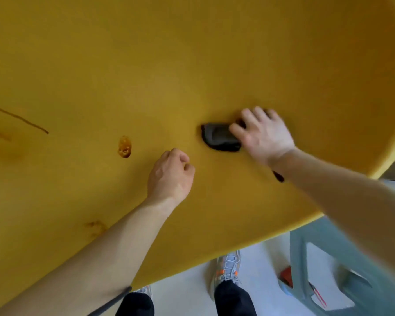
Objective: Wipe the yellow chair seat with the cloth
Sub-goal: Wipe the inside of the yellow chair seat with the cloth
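Note:
The yellow chair seat (pixel 192 65) fills most of the head view. A dark grey cloth (pixel 217 137), folded small, lies on it right of centre. My right hand (pixel 265 135) lies flat on the cloth's right part with fingers spread, pressing it to the seat. My left hand (pixel 171 176) rests on the seat just left of and below the cloth, fingers curled into a loose fist with nothing in it. An orange-brown stain (pixel 124 147) sits left of my left hand. A thin dark streak (pixel 18 117) and a faint smear (pixel 96 225) mark the seat further left.
The seat's front edge runs from lower left to upper right. Below it are a pale floor, my two feet in grey shoes (pixel 228 267), and a pale green plastic stool (pixel 328 270) at the lower right.

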Action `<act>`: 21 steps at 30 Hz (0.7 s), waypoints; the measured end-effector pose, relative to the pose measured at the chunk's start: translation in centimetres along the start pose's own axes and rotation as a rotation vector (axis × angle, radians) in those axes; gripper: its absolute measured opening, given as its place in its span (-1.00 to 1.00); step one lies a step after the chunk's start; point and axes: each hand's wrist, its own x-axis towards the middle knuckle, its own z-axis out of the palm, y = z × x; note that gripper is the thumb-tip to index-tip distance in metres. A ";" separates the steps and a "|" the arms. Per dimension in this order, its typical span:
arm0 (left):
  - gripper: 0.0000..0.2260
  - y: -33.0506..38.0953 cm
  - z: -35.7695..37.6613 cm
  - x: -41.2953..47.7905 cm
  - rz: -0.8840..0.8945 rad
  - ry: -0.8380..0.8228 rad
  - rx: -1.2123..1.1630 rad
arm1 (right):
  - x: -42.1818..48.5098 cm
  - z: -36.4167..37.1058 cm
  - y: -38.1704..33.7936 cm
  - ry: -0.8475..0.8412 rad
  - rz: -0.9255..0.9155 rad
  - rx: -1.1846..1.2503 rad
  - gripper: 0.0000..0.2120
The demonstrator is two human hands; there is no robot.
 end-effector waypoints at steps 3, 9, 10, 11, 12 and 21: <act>-0.88 0.1 -0.6 1.1 0.043 0.095 -0.100 | 7.1 -1.5 5.1 0.144 0.266 -0.106 -0.75; -0.74 -1.8 -0.4 0.3 0.142 0.160 -0.060 | 1.1 4.0 -10.4 -0.023 0.605 0.284 -0.77; -0.73 -2.5 0.2 -0.3 0.146 0.104 -0.055 | -1.0 4.0 -14.0 -0.076 0.601 0.377 -0.80; -0.74 -3.2 0.8 -1.0 0.124 0.040 -0.064 | -2.8 3.7 -17.1 -0.117 0.612 0.480 -0.83; -0.76 -4.0 1.4 -2.0 0.083 -0.016 -0.075 | -4.1 2.9 -19.4 -0.165 0.638 0.596 -0.81; -0.39 -5.9 6.6 -7.0 0.168 0.034 0.083 | -10.2 -1.8 -18.6 -0.298 0.954 1.476 -0.61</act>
